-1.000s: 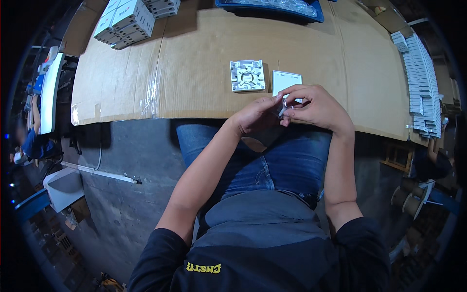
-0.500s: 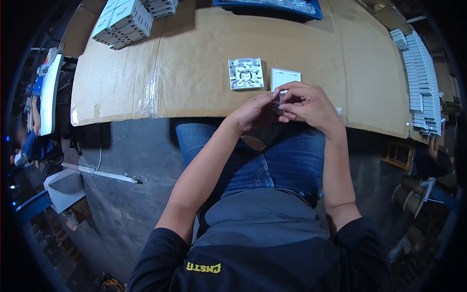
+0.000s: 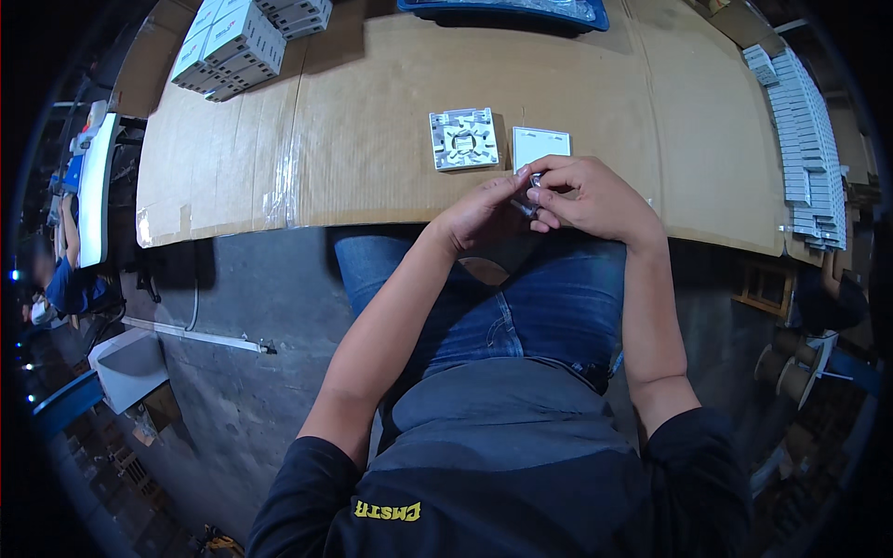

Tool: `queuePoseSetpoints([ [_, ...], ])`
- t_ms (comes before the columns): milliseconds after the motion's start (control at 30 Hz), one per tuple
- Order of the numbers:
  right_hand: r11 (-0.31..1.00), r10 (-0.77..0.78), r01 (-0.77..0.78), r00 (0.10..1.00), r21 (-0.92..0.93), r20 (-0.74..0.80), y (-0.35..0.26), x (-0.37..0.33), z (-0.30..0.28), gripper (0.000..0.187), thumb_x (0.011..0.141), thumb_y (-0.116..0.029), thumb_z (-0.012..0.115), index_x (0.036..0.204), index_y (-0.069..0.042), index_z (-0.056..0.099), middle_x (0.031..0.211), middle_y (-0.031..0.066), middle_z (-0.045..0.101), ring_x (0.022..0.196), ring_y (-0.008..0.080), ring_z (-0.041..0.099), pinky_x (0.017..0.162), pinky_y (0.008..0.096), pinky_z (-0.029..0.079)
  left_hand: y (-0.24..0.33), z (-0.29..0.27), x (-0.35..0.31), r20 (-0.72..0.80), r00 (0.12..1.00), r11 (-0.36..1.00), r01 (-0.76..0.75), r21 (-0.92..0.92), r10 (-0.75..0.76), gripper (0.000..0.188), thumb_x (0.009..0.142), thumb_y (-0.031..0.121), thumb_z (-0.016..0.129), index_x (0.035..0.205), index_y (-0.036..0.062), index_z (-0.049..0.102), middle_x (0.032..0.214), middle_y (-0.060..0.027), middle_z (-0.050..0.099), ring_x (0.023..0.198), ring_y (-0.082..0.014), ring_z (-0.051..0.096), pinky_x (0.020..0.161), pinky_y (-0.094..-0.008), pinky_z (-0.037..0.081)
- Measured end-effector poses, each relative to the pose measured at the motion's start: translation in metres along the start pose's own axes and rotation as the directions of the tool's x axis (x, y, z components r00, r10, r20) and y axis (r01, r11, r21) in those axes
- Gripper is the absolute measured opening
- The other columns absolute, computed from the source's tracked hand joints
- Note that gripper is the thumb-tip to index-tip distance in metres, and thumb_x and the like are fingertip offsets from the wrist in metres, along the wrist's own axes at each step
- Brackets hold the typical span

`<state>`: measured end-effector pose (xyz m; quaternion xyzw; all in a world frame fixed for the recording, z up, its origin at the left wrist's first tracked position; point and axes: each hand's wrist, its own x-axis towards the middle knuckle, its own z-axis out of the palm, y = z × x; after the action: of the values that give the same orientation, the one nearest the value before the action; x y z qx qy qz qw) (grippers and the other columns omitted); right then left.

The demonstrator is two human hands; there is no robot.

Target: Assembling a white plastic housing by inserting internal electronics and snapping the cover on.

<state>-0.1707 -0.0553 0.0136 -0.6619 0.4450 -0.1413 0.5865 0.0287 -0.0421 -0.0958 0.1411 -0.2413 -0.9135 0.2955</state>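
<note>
Over the table's near edge my left hand (image 3: 479,212) and my right hand (image 3: 600,200) meet, fingers bent around one small, shiny, clear plastic packet (image 3: 527,209). My right thumb and fingertips pinch it against the left fingers. Most of it is hidden, and its contents are too small to make out. Just beyond my fingertips lies a flat white square plate (image 3: 541,144), its near part covered by the hands. To its left rests a white square plastic frame (image 3: 464,139) with a round opening in its middle and grey recesses; neither hand touches it.
Cardboard covers the table (image 3: 372,139). White boxes (image 3: 233,42) are stacked at the far left, and a blue tray (image 3: 507,11) of clear packets stands at the far edge. Long rows of white pieces (image 3: 809,149) line the right side. Another person (image 3: 70,279) is at the far left.
The hands stay together, while the right fingers have shifted slightly on the packet and a shinier bit shows between them. The whole view has moved a little.
</note>
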Motion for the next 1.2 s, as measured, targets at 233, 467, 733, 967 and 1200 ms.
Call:
queuePoseSetpoints([
  [233, 0.999, 0.049, -0.047, 0.996, -0.020, 0.080, 0.007, 0.004, 0.004, 0.035, 0.105, -0.024, 0.063, 0.101, 0.010, 0.072, 0.106, 0.0084, 0.068, 0.070, 0.0129, 0.068, 0.071, 0.0279, 0.054, -0.006, 0.003, 0.000, -0.073, 0.997, 1.000, -0.001, -0.017, -0.001, 0.056, 0.109, 0.053, 0.047, 0.131, 0.0025, 0.060, 0.112, -0.0125, 0.070, 0.100, -0.0219, 0.070, 0.094, -0.0366, 0.057],
  [467, 0.998, 0.054, -0.057, 0.996, 0.030, 0.070, 0.011, 0.003, 0.002, 0.033, 0.106, -0.021, 0.061, 0.102, 0.009, 0.071, 0.110, 0.0082, 0.068, 0.072, 0.0134, 0.069, 0.073, 0.0278, 0.055, -0.011, -0.007, 0.001, -0.023, 1.000, 1.000, -0.006, -0.018, 0.006, 0.052, 0.109, 0.051, 0.050, 0.125, 0.0034, 0.062, 0.106, -0.0117, 0.072, 0.096, -0.0197, 0.069, 0.093, -0.0354, 0.055],
  [733, 0.997, -0.061, 0.065, 0.992, 0.036, -0.114, -0.003, 0.000, -0.019, 0.027, 0.107, -0.016, 0.060, 0.118, 0.007, 0.070, 0.103, 0.0090, 0.072, 0.089, 0.0111, 0.067, 0.082, 0.0289, 0.054, 0.000, 0.007, 0.010, -0.013, 1.000, 0.999, -0.023, -0.039, 0.023, 0.051, 0.110, 0.053, 0.044, 0.127, 0.0076, 0.061, 0.115, -0.0088, 0.070, 0.085, -0.0158, 0.058, 0.084, -0.0333, 0.049],
  [967, 0.993, -0.083, 0.052, 0.949, -0.108, -0.304, 0.002, 0.025, -0.059, 0.027, 0.102, -0.023, 0.068, 0.104, 0.004, 0.074, 0.091, 0.0108, 0.074, 0.083, 0.0157, 0.064, 0.079, 0.0322, 0.052, -0.002, 0.005, -0.002, -0.078, 0.994, 0.996, 0.075, -0.043, -0.079, 0.065, 0.110, 0.057, 0.039, 0.142, 0.0020, 0.054, 0.112, -0.0058, 0.070, 0.082, -0.0134, 0.057, 0.083, -0.0310, 0.048],
  [1200, 0.931, -0.275, 0.072, 0.785, -0.359, -0.555, 0.004, 0.108, -0.169, 0.024, 0.101, -0.022, 0.067, 0.110, -0.001, 0.075, 0.094, 0.0105, 0.076, 0.085, 0.0188, 0.068, 0.080, 0.0345, 0.054, 0.000, 0.004, -0.001, -0.013, 0.997, 0.997, 0.071, -0.014, -0.071, 0.068, 0.111, 0.054, 0.037, 0.147, -0.0018, 0.051, 0.117, -0.0093, 0.068, 0.091, -0.0187, 0.058, 0.090, -0.0349, 0.050],
])
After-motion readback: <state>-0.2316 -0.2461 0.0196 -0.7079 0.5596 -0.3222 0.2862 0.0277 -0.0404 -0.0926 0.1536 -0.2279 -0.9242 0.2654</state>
